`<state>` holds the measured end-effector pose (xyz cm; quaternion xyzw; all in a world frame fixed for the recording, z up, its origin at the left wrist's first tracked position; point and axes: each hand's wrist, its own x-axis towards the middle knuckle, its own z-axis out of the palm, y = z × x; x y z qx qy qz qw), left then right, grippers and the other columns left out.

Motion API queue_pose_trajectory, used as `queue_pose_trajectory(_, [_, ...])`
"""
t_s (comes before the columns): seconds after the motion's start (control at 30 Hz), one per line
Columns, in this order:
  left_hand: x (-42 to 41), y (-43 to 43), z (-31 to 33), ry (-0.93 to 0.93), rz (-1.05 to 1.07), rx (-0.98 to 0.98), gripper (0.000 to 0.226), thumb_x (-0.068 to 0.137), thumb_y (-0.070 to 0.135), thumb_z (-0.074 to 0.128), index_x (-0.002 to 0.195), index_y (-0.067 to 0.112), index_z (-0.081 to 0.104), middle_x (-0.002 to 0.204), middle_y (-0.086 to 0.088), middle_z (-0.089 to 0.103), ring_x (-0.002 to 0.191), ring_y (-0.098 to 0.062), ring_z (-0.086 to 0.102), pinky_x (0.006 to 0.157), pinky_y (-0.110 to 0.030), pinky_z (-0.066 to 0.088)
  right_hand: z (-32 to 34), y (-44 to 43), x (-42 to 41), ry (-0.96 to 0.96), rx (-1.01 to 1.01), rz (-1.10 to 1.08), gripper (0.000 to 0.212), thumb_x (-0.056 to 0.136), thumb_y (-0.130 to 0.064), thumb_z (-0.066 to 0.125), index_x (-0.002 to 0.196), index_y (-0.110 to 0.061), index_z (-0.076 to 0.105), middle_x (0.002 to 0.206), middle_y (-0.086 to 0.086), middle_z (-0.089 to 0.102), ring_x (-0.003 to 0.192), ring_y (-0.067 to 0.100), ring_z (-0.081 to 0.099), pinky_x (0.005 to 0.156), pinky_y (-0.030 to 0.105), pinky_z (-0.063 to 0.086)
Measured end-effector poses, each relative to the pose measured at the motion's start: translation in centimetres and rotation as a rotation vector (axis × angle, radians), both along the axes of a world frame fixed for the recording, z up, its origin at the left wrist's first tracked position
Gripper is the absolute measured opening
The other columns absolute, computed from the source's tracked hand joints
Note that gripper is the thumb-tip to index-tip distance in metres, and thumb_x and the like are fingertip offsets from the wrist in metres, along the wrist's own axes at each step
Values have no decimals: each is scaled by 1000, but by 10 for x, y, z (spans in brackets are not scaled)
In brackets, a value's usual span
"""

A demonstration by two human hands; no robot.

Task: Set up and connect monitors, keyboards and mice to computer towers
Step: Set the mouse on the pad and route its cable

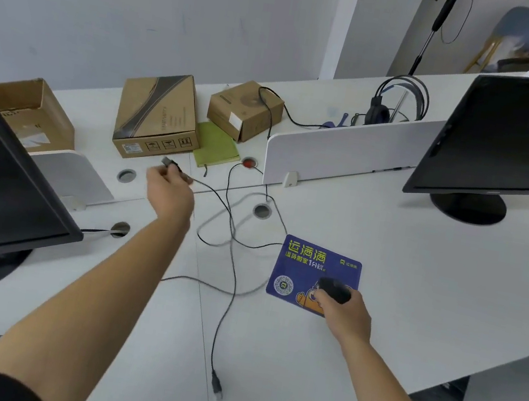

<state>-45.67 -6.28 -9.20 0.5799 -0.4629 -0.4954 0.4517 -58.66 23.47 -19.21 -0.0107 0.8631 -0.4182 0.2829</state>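
Black mouse (334,289) held by right hand (346,312) at four o'clock; left hand (169,188) pinches plug (166,161) at nine, likely for routing.

The desk (417,276) is smooth, matt white laminate. The big box (157,114) is dull brown cardboard. The monitor (515,136) has a black plastic frame and a dark screen. The mouse (334,289) is matt black plastic, and the plug (166,161) has a metal tip. The mouse pad (308,262) has a printed blue surface.
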Motion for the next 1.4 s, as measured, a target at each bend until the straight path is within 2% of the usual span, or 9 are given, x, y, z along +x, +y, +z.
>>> queue_pose_trajectory(0.17, [14,-10,49,223,24,-150,9,107,20,37,110,12,42,89,0,64,84,-16,69,66,-26,55,-5,3,0,-40,47,65,43,77,-45,77,111,-26,59,103,-1,66,91,18,61,72,30,47])
queue_pose_trajectory(0.37, [29,0,60,292,-95,-140,9,107,20,39,110,13,44,91,-5,66,83,-15,71,70,-28,58,-32,0,24,-41,232,330,50,75,-48,76,112,-22,55,97,-2,63,87,17,61,63,27,46])
queue_pose_trajectory(0.53, [52,12,50,316,-128,-26,14,107,19,38,112,10,47,90,-5,65,82,-18,71,68,-28,56,-60,4,39,171,486,390,61,80,-54,70,127,-22,49,122,5,52,106,27,61,78,36,52])
queue_pose_trajectory(0.77, [79,15,58,315,-128,16,26,107,22,40,121,3,50,88,-5,65,82,-18,71,74,-29,58,-75,-8,49,108,686,460,69,82,-52,67,136,-17,43,126,6,50,115,24,55,90,36,54])
queue_pose_trajectory(0.97, [93,16,61,289,-140,4,18,107,23,42,113,9,52,88,-5,63,77,-15,68,71,-29,55,-45,-78,63,548,176,290,104,78,-28,79,156,-18,12,161,21,5,142,43,22,111,54,33])
queue_pose_trajectory(1.1, [99,16,58,279,-164,14,17,106,24,45,110,11,55,103,-12,63,80,-15,66,72,-28,55,-23,-120,65,846,13,510,65,89,-39,66,148,-27,40,157,13,27,142,36,27,111,51,28])
queue_pose_trajectory(1.17, [99,15,57,315,-184,23,17,106,23,44,111,10,54,107,-14,65,81,-17,67,74,-29,57,-22,-127,65,933,-27,729,36,96,-48,45,119,-27,64,124,2,58,124,29,50,106,47,28])
queue_pose_trajectory(1.27, [94,12,62,428,-183,30,17,108,19,40,115,6,49,102,-16,69,86,-22,71,82,-33,60,-25,-119,74,761,113,1133,50,100,-53,25,102,-25,67,99,-2,67,101,21,60,104,42,31])
queue_pose_trajectory(1.4, [84,-3,79,571,-55,-14,17,109,17,35,119,6,42,99,-18,69,92,-27,74,82,-33,60,-42,-88,87,341,493,1462,44,108,-37,26,118,-12,60,123,15,63,112,33,57,96,41,41])
